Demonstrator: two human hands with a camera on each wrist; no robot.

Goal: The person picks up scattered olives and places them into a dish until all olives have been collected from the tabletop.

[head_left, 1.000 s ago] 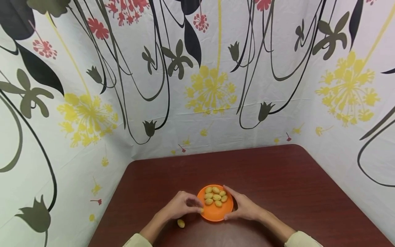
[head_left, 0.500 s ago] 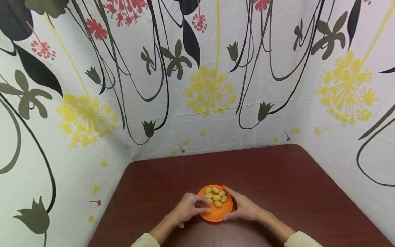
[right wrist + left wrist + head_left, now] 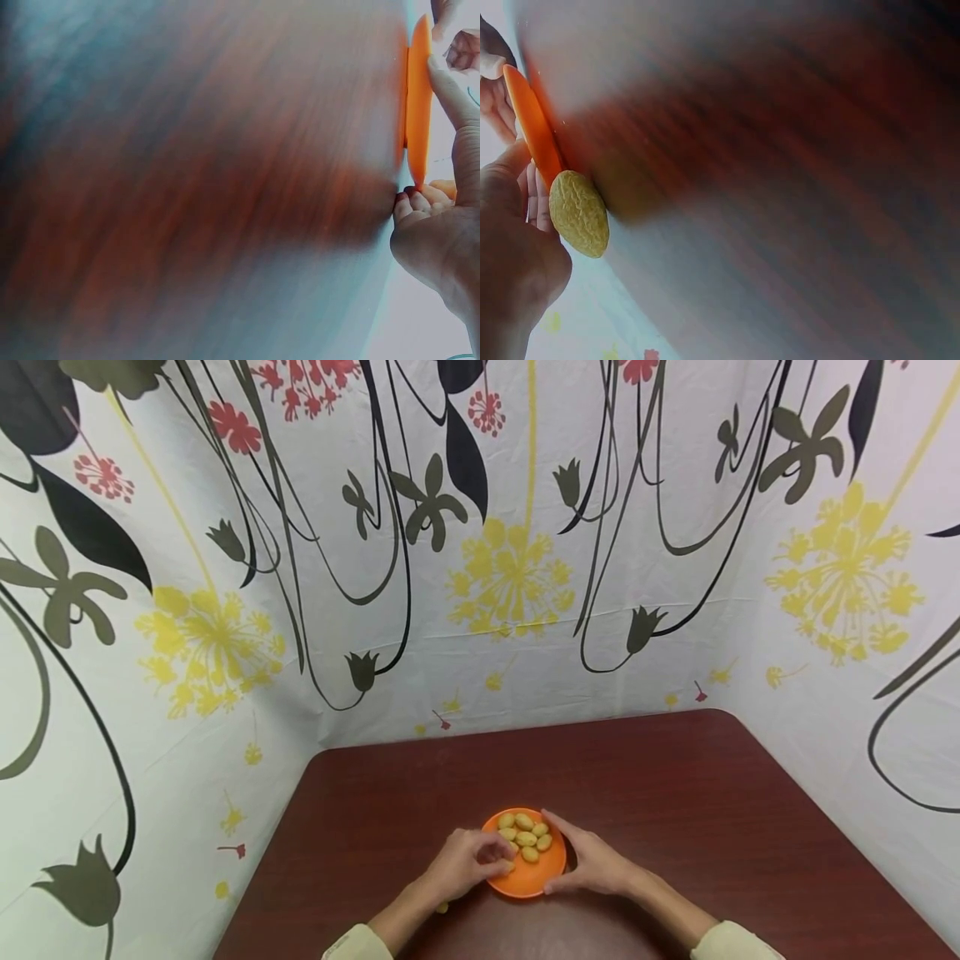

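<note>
Over the left side of an orange plate [image 3: 534,881], my left hand [image 3: 456,864] pinches a small yellow-green oval fruit [image 3: 511,866] between thumb and fingers, low above the surface. Several more such fruits [image 3: 526,839] lie together on the plate's far half. My right hand [image 3: 592,864] grips the plate's right rim, thumb at the near side and fingers at the far side; the right wrist view shows this hand [image 3: 442,240] at the plate's edge [image 3: 418,97]. One wrinkled fruit [image 3: 579,214] lies on the table below my left forearm, which mostly hides it in the head view.
The dark red-brown table [image 3: 637,777] has rounded far corners. A white cloth [image 3: 510,693] printed with flowers hangs close behind it and along both sides.
My left hand has moved right and inward over the plate with the pinched fruit, then nearly stopped. Its forearm now covers most of the loose table fruit. The right hand has stayed still.
</note>
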